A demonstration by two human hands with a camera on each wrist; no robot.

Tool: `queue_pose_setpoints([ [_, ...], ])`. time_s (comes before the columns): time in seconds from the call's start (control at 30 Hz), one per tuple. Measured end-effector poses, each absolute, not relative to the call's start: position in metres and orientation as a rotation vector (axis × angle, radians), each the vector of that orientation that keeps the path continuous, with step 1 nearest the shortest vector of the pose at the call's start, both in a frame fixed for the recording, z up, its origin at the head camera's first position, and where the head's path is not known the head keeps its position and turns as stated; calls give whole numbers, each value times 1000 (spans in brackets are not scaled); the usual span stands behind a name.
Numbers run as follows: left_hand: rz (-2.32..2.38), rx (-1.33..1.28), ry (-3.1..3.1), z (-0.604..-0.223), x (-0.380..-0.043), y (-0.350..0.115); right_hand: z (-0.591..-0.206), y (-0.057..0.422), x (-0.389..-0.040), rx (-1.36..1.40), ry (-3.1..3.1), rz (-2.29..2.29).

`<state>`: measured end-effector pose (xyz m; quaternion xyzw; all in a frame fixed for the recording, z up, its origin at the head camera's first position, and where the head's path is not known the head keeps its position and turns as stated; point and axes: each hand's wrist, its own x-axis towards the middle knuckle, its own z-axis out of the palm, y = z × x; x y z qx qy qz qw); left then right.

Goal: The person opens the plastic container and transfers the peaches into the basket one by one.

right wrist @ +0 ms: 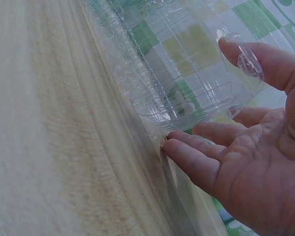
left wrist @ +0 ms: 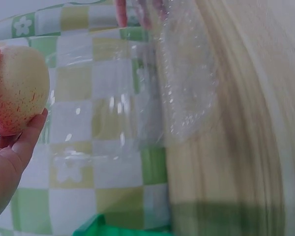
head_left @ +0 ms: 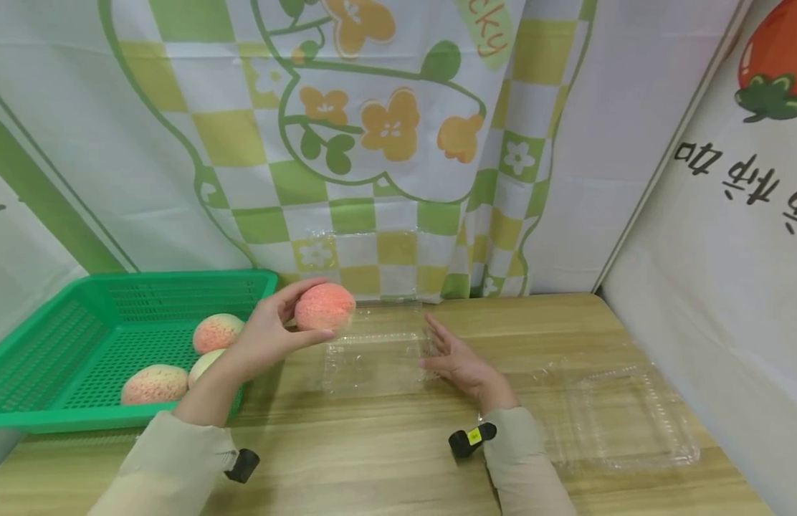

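My left hand (head_left: 269,330) grips a pink-and-cream peach (head_left: 324,308) between thumb and fingers. It is raised above the back left corner of a clear plastic clamshell box (head_left: 373,365). The box sits on the table with its lid (head_left: 373,265) standing up against the curtain. At the box's right side is my right hand (head_left: 459,362), fingers extended. In the right wrist view its thumb (right wrist: 255,56) is at a clear tab on the box and its fingertips (right wrist: 179,142) are right at the box's edge.
A green basket (head_left: 56,419) at the left holds several peaches (head_left: 155,385). Another clear plastic box (head_left: 685,455) lies on the right of the wooden table (head_left: 373,459). A checked curtain (head_left: 237,136) hangs behind the table, with a white panel (head_left: 714,236) at the right.
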<state>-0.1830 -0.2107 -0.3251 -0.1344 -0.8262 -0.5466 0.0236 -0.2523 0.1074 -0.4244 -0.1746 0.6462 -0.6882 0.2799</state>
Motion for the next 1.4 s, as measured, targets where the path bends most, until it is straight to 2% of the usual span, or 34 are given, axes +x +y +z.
queue_pose_setpoints([
  [0.37, -1525, -333, -2538, -309, -148, -251, -424, 105, -250, -468, 1727, -1847],
  [0.63, -1570, -234, -2474, -317, -137, -290, -425, 107, -250, -468, 1724, -1854],
  [1.13, -1371, 112, -2538, -334, -121, -378, -425, 109, -251, -476, 1743, -1838],
  [1.4, -1342, 199, -2488, -348, -119, -409, -425, 108, -251, -472, 1749, -1839],
])
